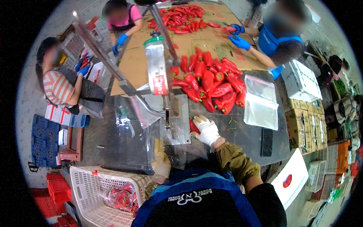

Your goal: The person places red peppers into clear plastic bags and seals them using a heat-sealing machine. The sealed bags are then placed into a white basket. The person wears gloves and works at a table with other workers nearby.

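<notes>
My right hand [206,130], in a white glove, lies over a red pepper [194,126] beside the metal base plate of a bag-sealing device [183,113]. My left hand [161,163], in a pale glove, is low at the table's near edge, next to clear plastic film [133,142]; whether it grips the film cannot be told. A heap of red peppers [210,82] lies beyond my right hand. Clear plastic bags [261,110] lie to the right of the heap, and a black block [266,142] lies nearer.
A white plastic crate [82,195] with bagged red peppers [124,198] stands at the lower left. Metal bars [113,68] rise over the table. Co-workers stand at the left [65,85], far left and right [272,42]. A white box [292,176] is at the lower right.
</notes>
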### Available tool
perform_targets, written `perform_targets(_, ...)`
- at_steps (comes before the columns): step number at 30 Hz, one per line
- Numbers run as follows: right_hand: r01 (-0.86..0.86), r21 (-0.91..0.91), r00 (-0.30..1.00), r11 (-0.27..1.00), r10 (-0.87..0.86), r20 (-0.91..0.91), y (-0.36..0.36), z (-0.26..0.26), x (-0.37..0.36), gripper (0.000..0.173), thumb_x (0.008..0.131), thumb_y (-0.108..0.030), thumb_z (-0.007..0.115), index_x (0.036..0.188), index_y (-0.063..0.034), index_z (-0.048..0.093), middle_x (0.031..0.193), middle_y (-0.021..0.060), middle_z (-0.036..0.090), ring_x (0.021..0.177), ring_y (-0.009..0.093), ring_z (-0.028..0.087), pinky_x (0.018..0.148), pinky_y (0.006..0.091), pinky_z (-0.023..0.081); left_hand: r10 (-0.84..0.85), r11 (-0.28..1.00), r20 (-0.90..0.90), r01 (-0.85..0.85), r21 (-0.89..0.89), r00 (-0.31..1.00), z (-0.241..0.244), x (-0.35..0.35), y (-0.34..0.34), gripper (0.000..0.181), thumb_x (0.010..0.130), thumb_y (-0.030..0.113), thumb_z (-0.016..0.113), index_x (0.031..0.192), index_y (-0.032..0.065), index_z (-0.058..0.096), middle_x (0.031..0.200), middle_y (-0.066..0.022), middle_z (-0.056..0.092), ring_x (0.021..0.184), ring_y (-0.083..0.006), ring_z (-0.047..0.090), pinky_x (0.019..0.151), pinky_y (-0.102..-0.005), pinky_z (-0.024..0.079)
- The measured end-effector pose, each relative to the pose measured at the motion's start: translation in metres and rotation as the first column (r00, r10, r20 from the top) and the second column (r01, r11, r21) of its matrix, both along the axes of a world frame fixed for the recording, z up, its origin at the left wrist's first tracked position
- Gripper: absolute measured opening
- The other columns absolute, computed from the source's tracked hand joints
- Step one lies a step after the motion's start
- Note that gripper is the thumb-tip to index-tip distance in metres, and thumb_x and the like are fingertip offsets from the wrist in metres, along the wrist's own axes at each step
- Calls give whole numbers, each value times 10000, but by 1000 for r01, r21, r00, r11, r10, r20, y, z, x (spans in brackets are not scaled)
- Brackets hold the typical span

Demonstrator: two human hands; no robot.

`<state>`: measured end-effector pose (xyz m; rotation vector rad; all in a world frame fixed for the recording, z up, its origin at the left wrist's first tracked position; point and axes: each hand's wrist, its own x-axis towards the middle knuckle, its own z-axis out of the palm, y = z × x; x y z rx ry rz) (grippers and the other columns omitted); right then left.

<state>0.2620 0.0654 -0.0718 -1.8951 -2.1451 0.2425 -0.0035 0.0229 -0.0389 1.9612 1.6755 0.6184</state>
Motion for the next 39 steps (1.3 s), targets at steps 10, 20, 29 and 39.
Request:
perform_targets(10, 438, 345, 834, 830, -231, -501, 63, 50, 46, 689, 782, -206, 717, 1415, -174, 448, 1486, 207, 348, 1335, 393, 383, 1081, 415, 367, -26, 988, 19, 23, 152, 999, -21, -5, 3, 612, 820, -81, 486, 1401, 114, 487, 1496, -144, 393, 1185, -315, 569, 880, -328, 515)
perform_targets(20, 167, 184, 986, 969, -166, -23, 134, 31, 108, 502, 802, -24, 569, 1251, -245, 599, 1387, 105, 499, 1276, 332, 461, 1019, 387, 439, 28, 986, -27, -23, 167, 999, -31, -18, 4, 694, 770, -75, 505, 1422, 158, 457, 1527, -98, 356, 1199, -299, 561, 854, -330, 527)
perform_targets(29, 501, 143, 861, 854, -475, -181, 63, 131, 111, 307, 882, -363, 578, 1094, -145, 616, 917, 194, 685, 870, 374, 661, 788, 467, 512, 5, 998, 46, -7, 65, 999, -22, -15, 0, 708, 778, -99, 486, 1437, 152, 440, 1526, -126, 350, 1261, -300, 510, 907, -301, 495)
perform_targets(39, 400, -148, 867, 905, -426, -258, 30, 19, 50, 492, 780, -345, 730, 1202, -128, 600, 1085, 145, 681, 1017, 299, 649, 864, 410, 506, 1, 993, 135, -17, 118, 991, -16, -7, 6, 561, 810, -51, 478, 1362, 40, 521, 1458, -167, 444, 1289, -295, 488, 1011, -304, 424)
